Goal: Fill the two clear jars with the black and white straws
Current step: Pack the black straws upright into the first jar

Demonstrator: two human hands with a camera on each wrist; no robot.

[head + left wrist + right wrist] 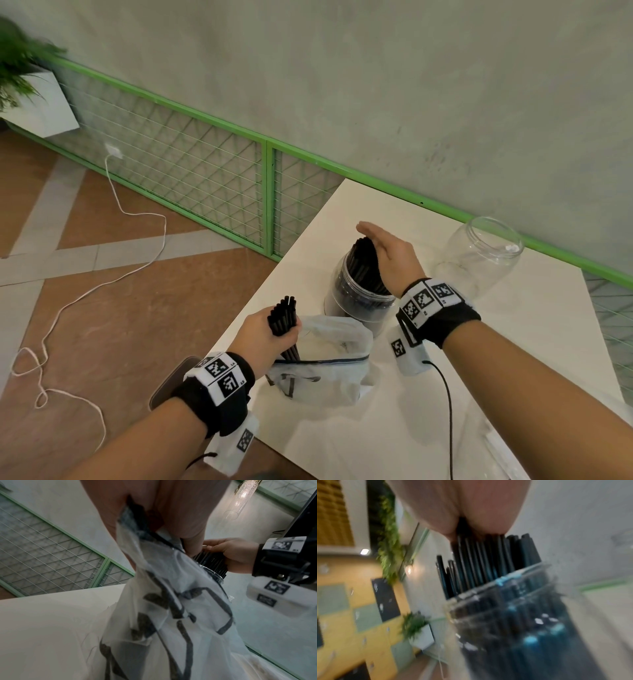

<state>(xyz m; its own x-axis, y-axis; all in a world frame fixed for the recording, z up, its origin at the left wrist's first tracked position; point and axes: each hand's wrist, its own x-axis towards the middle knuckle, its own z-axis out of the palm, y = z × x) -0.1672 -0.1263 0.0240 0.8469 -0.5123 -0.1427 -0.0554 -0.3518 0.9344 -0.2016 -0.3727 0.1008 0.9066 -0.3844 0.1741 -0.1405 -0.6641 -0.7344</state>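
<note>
A clear jar (356, 294) packed with black straws (364, 263) stands on the white table (428, 394). My right hand (387, 248) lies flat on the tops of those straws, fingers straight; the right wrist view shows the palm pressing the straw tops (488, 555). My left hand (270, 330) grips a bundle of black straws (282, 317) whose lower ends sit inside a translucent plastic bag (329, 370). In the left wrist view the bag (171, 615) fills the middle. A second clear jar (479, 257) stands empty at the back right.
A black cable (448, 411) runs over the table from my right wrist. The table's left edge drops to a tiled floor with a white cord (113, 270). A green wire fence (205, 171) and a white planter (41, 99) line the wall.
</note>
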